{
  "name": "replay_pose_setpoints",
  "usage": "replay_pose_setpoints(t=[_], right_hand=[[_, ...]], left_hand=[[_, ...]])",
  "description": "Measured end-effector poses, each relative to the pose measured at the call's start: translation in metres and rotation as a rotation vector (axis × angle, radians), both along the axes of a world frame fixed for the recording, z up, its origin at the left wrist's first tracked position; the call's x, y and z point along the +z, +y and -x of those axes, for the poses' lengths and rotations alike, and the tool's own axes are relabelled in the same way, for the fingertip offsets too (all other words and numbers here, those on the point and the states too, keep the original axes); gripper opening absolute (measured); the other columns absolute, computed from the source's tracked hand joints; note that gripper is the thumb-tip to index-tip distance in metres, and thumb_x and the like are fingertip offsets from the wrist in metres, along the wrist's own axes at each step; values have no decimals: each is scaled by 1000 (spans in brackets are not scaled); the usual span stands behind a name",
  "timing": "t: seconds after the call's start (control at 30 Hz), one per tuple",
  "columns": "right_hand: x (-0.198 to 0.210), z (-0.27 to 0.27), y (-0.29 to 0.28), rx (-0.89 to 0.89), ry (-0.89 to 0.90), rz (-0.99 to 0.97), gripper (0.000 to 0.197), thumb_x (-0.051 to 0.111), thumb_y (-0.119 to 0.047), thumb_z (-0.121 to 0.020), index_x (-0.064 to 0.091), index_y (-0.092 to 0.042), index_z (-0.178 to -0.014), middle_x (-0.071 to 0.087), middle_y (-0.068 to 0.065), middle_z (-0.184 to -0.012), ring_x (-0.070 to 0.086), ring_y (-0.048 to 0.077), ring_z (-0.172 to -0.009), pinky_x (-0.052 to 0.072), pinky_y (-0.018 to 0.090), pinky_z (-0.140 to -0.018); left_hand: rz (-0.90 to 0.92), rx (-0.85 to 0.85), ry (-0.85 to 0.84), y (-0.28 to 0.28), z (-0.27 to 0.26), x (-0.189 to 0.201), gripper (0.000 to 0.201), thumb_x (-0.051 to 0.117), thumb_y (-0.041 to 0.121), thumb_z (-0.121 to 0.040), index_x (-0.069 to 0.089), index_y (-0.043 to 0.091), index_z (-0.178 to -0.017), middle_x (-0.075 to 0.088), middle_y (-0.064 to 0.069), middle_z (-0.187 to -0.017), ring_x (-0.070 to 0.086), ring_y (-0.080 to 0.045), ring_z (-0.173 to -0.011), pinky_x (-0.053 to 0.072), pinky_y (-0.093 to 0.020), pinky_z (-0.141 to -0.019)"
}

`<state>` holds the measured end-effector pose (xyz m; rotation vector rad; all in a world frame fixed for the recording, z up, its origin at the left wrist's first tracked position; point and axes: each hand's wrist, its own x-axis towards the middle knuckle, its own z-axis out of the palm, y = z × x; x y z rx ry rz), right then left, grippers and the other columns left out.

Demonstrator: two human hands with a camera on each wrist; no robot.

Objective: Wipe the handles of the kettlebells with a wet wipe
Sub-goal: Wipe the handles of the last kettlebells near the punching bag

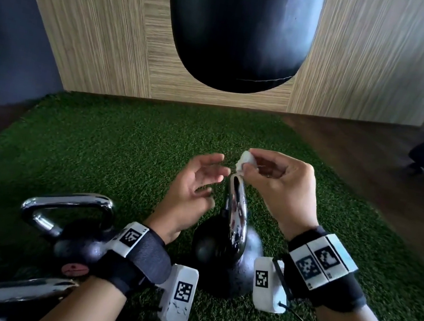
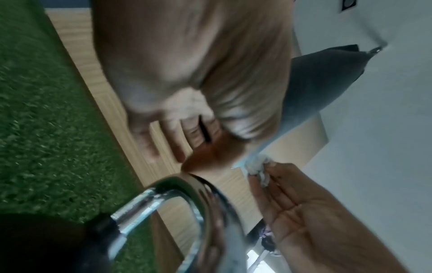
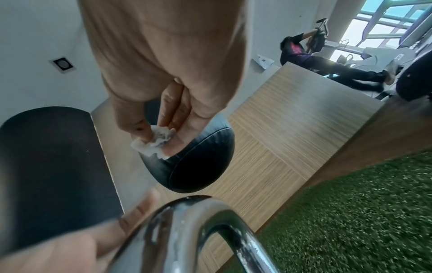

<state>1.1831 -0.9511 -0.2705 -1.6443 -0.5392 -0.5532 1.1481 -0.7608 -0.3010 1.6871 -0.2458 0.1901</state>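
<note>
A black kettlebell (image 1: 219, 261) with a chrome handle (image 1: 235, 214) stands upright on the green turf between my wrists. My right hand (image 1: 274, 181) pinches a crumpled white wet wipe (image 1: 245, 161) just above the top of that handle, apart from it. The same wipe (image 3: 154, 141) shows in the right wrist view, held between thumb and fingertips over the handle (image 3: 187, 230). My left hand (image 1: 196, 183) hovers to the left of the handle, fingers loosely spread and holding nothing. From the left wrist, the handle (image 2: 187, 212) lies below the blurred fingers.
A second kettlebell (image 1: 74, 235) with a chrome handle stands at the lower left, and more handles (image 1: 4, 291) lie at the bottom left corner. A black punching bag (image 1: 239, 31) hangs ahead against a wooden wall. A person on an exercise machine (image 3: 327, 62) is far right.
</note>
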Motion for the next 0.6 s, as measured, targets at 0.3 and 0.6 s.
replay_pose_setpoints(t=[0.3,0.6], right_hand=[[-29,-17,-11,-206,147,12,16,83,-22,-79,76,-36,-84,77,-16,-78,74,1,-72,62,22,-68],[-63,-28,-22,-323,373,162,36,79,-31,-76,66,-60,-59,69,-29,-65,70,-1,-65,58,18,-62]], left_hand=[[-998,-1,178,-47,6,-103,138,52,93,-57,3,22,-164,3,-2,-172,2,-26,-159,11,-51,-129],[-931,114,-107,-41,-8,-127,71,50,64,-81,51,25,-141,47,5,-153,33,-18,-147,24,-47,-124]])
